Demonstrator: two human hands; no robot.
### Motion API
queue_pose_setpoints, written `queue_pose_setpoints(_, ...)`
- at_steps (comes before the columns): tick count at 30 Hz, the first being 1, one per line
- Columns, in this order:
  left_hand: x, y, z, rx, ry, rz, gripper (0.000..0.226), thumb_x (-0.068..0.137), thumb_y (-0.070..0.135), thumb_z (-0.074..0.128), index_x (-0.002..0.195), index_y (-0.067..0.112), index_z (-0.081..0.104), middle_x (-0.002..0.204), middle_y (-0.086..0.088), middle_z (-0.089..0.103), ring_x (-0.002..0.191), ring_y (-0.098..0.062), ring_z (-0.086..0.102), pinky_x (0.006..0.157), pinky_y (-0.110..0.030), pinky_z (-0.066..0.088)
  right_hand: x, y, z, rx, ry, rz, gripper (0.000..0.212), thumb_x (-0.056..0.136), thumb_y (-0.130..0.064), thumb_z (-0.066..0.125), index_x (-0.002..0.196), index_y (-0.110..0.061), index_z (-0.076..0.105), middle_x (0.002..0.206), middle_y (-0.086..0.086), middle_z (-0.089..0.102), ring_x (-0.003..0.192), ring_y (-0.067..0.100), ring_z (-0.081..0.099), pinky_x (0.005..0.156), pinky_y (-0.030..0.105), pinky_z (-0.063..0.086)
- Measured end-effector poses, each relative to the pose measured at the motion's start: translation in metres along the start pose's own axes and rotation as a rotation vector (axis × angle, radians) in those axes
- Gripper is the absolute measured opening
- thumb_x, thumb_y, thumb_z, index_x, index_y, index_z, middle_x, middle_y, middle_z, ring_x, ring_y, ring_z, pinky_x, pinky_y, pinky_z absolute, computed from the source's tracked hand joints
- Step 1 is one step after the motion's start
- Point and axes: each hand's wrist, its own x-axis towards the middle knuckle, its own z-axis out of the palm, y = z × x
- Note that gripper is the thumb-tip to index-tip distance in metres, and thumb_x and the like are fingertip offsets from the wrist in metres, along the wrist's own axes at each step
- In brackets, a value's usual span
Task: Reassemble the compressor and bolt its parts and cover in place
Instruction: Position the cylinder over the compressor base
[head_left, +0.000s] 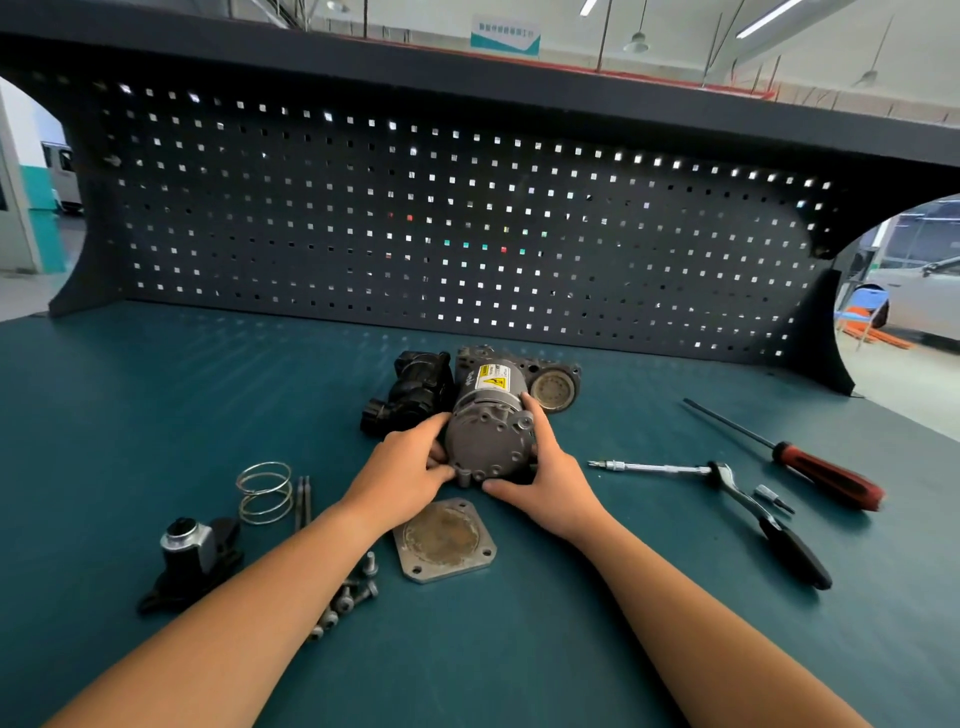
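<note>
Grey cylindrical metal compressor lies on its side at frame centre on the teal-topped bench, round end face toward the camera, yellow warning label on top. A black plastic housing sits against its left side.

Left hand grips the left edge of the end face, fingers curled round it. Right hand grips the right edge, fingers wrapped up the side, thumb under the lower rim.

Square grey metal cover plate with corner holes lies flat just below the hands. Cluster of silver bolts lower left of it, partly behind the left forearm. Wire coil spring and black-and-silver valve part at left. At right: black-handled ratchet with extension and red-and-black-handled screwdriver. Dark perforated pegboard across the back.
</note>
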Motion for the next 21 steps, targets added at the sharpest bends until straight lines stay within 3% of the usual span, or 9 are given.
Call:
queue_pose_setpoints(2, 0.0001, 0.0000, -0.0004, -0.004, -0.006, -0.004, 0.060, 0.085, 0.008, 0.065, 0.139, 0.023, 0.043, 0.087, 0.009, 0.058, 0.083, -0.008, 0.061, 0.080, -0.024, 0.050, 0.0015, 0.0012, -0.0010, 0.013, 0.029, -0.012, 0.101, 0.075, -0.015, 0.078, 0.148, -0.039, 0.012, 0.114, -0.007, 0.059, 0.106, 0.010, 0.057, 0.073, -0.002, 0.037)
queue_pose_setpoints(5, 0.0003, -0.0008, -0.0020, 0.022, -0.014, -0.012, 0.062, 0.086, 0.011, 0.065, 0.141, 0.023, 0.040, 0.089, 0.009, 0.057, 0.085, -0.009, 0.061, 0.084, -0.028, 0.051, 0.0021, 0.0008, -0.0013, 0.019, 0.042, -0.031, 0.101, 0.074, -0.014, 0.079, 0.147, -0.039, 0.015, 0.107, -0.010, 0.057, 0.096, 0.006, 0.056, 0.069, -0.006, 0.036)
queue_pose_setpoints(9, -0.0016, 0.0008, -0.0005, 0.086, -0.050, -0.036, 0.053, 0.091, 0.017, 0.059, 0.139, 0.022, 0.040, 0.102, 0.005, 0.060, 0.096, -0.015, 0.059, 0.085, -0.031, 0.049, 0.0008, 0.0004, -0.0020, 0.025, 0.028, -0.018, 0.101, 0.074, -0.019, 0.079, 0.146, -0.044, 0.013, 0.105, -0.011, 0.057, 0.096, 0.005, 0.056, 0.080, 0.008, 0.042)
queue_pose_setpoints(12, -0.0023, 0.0027, 0.0016, 0.200, -0.110, -0.050, 0.037, 0.095, 0.020, 0.052, 0.131, 0.016, 0.048, 0.123, -0.004, 0.059, 0.110, -0.023, 0.056, 0.090, -0.037, 0.047, -0.0003, 0.0001, -0.0020, 0.062, 0.007, -0.010, 0.099, 0.075, -0.030, 0.078, 0.146, -0.045, 0.012, 0.110, -0.010, 0.058, 0.104, 0.008, 0.057, 0.081, 0.009, 0.039)
queue_pose_setpoints(15, -0.0027, 0.0033, 0.0026, 0.331, -0.132, -0.052, 0.027, 0.097, 0.024, 0.047, 0.116, 0.007, 0.057, 0.122, -0.007, 0.056, 0.109, -0.023, 0.053, 0.091, -0.040, 0.045, -0.0006, -0.0020, -0.0028, 0.073, 0.038, 0.012, 0.091, 0.078, -0.035, 0.075, 0.145, -0.045, 0.015, 0.110, -0.001, 0.063, 0.109, 0.017, 0.058, 0.093, 0.023, 0.042)
queue_pose_setpoints(18, -0.0031, 0.0028, 0.0016, 0.309, -0.114, -0.055, 0.025, 0.097, 0.023, 0.048, 0.114, 0.008, 0.059, 0.122, -0.004, 0.055, 0.109, -0.023, 0.054, 0.091, -0.039, 0.044, -0.0008, -0.0052, -0.0032, 0.009, 0.047, 0.015, 0.088, 0.079, -0.037, 0.073, 0.145, -0.042, 0.017, 0.101, -0.009, 0.061, 0.106, 0.010, 0.052, 0.113, 0.045, 0.024)
queue_pose_setpoints(21, -0.0051, 0.0009, -0.0016, 0.313, -0.097, -0.081, 0.023, 0.097, 0.024, 0.049, 0.107, 0.008, 0.061, 0.113, -0.005, 0.059, 0.102, -0.023, 0.056, 0.087, -0.041, 0.046, -0.0004, -0.0058, -0.0015, -0.073, 0.058, -0.010, 0.085, 0.079, -0.040, 0.073, 0.145, -0.037, 0.020, 0.092, -0.008, 0.063, 0.091, -0.001, 0.047, 0.115, 0.043, 0.008)
